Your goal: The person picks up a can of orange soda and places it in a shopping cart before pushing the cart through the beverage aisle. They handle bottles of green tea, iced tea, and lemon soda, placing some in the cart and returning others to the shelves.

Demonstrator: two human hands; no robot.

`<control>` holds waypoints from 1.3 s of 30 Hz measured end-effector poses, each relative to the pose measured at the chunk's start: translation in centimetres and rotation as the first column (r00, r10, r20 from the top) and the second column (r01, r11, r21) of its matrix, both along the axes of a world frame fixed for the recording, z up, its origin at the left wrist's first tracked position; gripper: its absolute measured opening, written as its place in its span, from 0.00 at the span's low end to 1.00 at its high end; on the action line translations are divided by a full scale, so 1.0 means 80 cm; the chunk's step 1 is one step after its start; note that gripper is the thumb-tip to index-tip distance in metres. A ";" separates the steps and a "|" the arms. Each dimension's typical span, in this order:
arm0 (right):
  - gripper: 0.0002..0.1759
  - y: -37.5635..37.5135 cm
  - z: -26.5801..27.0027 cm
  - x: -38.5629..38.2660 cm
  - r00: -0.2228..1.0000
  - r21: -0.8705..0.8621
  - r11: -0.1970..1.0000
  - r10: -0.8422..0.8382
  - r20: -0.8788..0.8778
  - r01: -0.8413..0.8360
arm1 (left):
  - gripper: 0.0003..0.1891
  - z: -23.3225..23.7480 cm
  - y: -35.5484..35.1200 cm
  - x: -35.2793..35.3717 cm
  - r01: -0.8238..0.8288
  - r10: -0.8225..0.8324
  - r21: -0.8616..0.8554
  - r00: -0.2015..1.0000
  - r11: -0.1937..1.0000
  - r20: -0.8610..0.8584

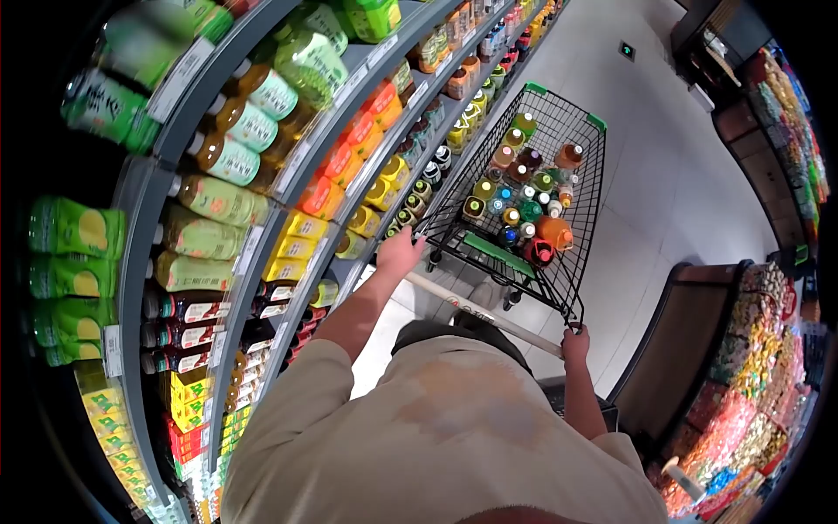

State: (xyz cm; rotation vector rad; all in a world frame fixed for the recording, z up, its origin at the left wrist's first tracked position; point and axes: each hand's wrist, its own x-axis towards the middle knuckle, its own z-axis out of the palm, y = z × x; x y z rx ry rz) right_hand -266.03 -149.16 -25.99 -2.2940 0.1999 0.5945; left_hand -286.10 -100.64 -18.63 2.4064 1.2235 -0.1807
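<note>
A black wire shopping cart (pixel 591 201) with green corner pieces stands in front of me. Its pale handle bar (pixel 480 313) runs across, close to my body. My left hand (pixel 401 251) is closed around the bar's left end, beside the shelves. At the opposite end, my right hand (pixel 574 343) grips the same handle, next to the black frame. Inside the basket stand several drink bottles, among them an orange bottle (pixel 554 232) and a red-topped bottle (pixel 539 251) near the handle side.
Tall shelves (pixel 166 175) packed with bottled and boxed drinks rise close on the left. Grey floor tiles (pixel 646 175) stretch ahead and to the right of the cart. Display bins with colourful packaged goods (pixel 742 384) line the right side. A small green-lit sign (pixel 627 51) marks the floor ahead.
</note>
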 end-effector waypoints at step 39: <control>0.13 0.252 0.013 0.626 0.974 -0.127 0.983 0.107 -0.200 -0.134 | 0.22 0.000 0.261 0.640 0.141 -0.141 0.009 0.990 0.990 0.005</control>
